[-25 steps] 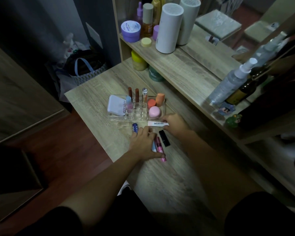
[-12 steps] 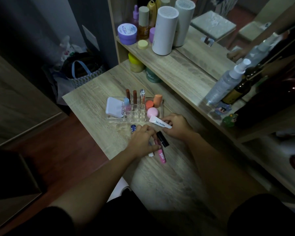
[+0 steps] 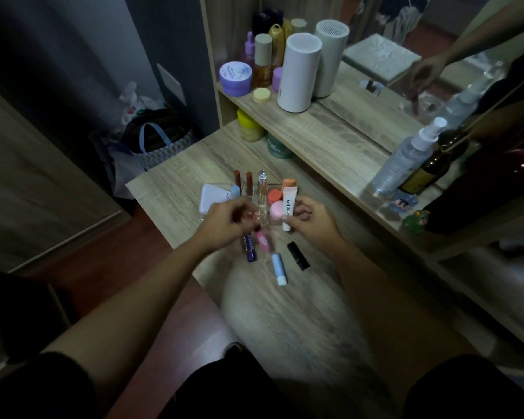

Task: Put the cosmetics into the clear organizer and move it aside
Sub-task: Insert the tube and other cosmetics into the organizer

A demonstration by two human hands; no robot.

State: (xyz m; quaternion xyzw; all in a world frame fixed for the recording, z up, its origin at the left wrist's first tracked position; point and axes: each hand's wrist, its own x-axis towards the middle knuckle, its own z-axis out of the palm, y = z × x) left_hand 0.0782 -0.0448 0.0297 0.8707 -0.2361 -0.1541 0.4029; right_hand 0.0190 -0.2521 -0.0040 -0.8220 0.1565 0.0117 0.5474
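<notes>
The clear organizer (image 3: 262,212) stands on the wooden table (image 3: 285,313). It holds a white compact (image 3: 214,198), brown lipsticks (image 3: 249,182), a clear bottle (image 3: 262,181), orange sponges (image 3: 274,195) and a pink jar (image 3: 276,209). My right hand (image 3: 313,220) grips a white lip tube (image 3: 288,208), upright at the organizer's front right. My left hand (image 3: 224,225) pinches a pink tube (image 3: 263,242) just in front of the organizer, blurred. On the table lie a dark blue tube (image 3: 250,251), a light blue tube (image 3: 279,269) and a black lipstick (image 3: 298,256).
A raised shelf behind carries a white cylinder (image 3: 298,74), a purple jar (image 3: 236,78), several bottles and a spray bottle (image 3: 406,158), backed by a mirror. A yellow jar (image 3: 248,128) sits under the shelf. The table's left edge drops to the floor, where a bag (image 3: 158,140) stands.
My right hand lifted the white lip tube off the table and turned it upright by the organizer. My left hand picked up the pink tube, uncovering the light blue tube.
</notes>
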